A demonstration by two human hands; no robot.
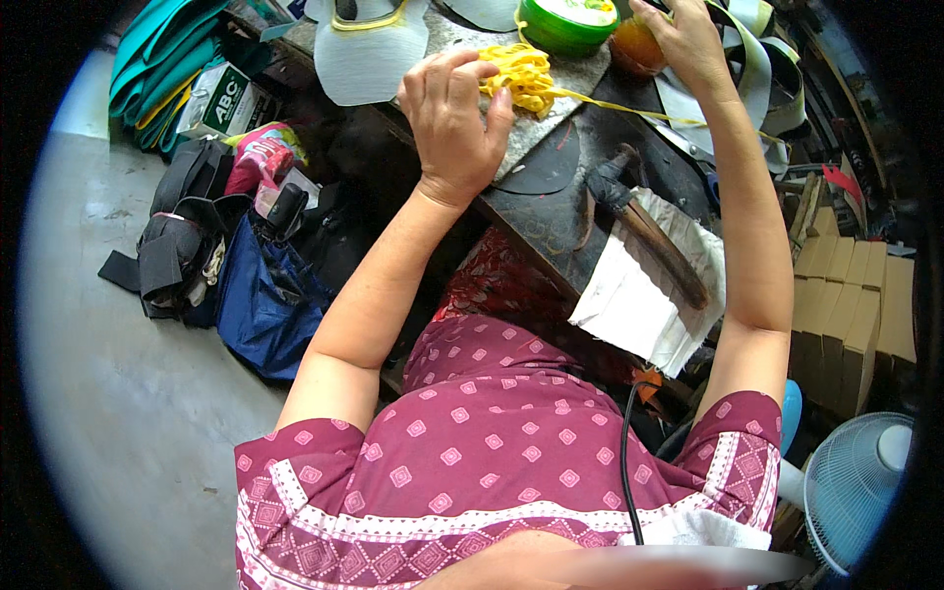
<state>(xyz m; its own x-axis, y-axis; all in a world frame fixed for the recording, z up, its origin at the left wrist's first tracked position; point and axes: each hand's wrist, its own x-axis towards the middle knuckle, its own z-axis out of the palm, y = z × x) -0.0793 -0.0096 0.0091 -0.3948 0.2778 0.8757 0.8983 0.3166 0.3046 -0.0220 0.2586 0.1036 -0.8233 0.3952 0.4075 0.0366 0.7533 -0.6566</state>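
A tangled bundle of narrow yellow strip [519,79] lies on a light board [580,90] on the dark worktable. My left hand [454,123] has its fingers bent round the bundle's left edge, thumb close beside it. One length of strip runs off to the right, passing under my right forearm. My right hand [688,47] is at the top edge by an orange-brown jar [637,47], fingers drawn together; what they pinch is hidden. A green round tub [568,29] stands between the hands. Grey shaped pieces, one yellow-edged [372,54], lie at the far left.
A hammer [654,231] lies across white sheets [629,305] at the table's near right, below scissors [693,149]. Grey strips [777,84] loop at the far right. Bags [270,295] stand on the left floor; cartons [836,295] and a fan [860,482] at right.
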